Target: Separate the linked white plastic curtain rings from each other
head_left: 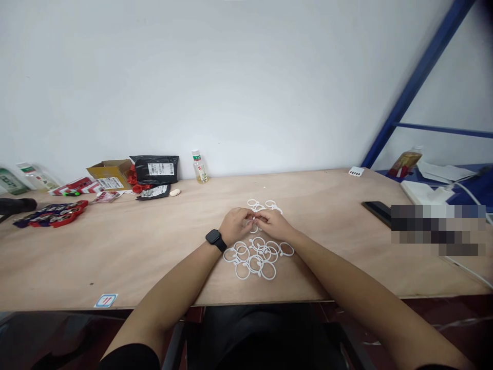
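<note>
My left hand, with a black watch on its wrist, meets my right hand above the middle of the table. The fingertips of both hands pinch a thin white ring between them, its upper part hidden by the fingers. Nearer to me, between my forearms, lies a loose group of similar white rings, several overlapping, each with a small tab. Just beyond my hands are several more white rings, partly covered by my fingers.
Along the wall stand a drink bottle, a black parcel bag and an opened cardboard box. Red and dark packets lie at left. A phone and a white multi-port charger are at right. A numbered label marks the front edge.
</note>
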Tool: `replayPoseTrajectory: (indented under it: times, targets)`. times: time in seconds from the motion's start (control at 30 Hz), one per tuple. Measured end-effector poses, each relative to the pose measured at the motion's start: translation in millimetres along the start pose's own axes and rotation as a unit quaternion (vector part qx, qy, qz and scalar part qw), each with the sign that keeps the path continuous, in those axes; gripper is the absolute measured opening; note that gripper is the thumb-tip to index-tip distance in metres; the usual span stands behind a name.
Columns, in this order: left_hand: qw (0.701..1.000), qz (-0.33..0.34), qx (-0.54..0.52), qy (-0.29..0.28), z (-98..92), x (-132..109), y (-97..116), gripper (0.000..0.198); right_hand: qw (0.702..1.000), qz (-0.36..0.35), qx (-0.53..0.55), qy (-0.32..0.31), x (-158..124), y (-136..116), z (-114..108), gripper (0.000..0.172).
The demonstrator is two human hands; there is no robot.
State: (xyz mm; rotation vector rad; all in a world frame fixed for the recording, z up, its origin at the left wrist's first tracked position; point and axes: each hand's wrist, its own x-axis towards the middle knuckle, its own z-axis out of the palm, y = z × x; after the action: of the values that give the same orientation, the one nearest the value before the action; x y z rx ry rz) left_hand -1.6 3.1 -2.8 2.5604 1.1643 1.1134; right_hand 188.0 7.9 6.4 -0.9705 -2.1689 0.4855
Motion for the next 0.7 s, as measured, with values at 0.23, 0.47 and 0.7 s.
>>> replayPoseTrajectory:
  times: [0.23,0.47,0.7]
  targets:
    - [1.0,0.021,0.017,0.011,1.7,-0.1,0.8,0.015,0.997,0.031,0.067,0.002,0.1,-0.1,1.6,0.029]
    - [0.999,0.022,0.024,0.018,2.7,2.5,3.0,0.012,0.987,0.087,0.124,0.053,1.4,2.6,8.2,0.018]
    - [1.0,0.003,0.021,-0.011,3.9,2.5,4.3,0.014,0.993,0.066,0.066,0.075,1.9,3.0,6.9,0.018]
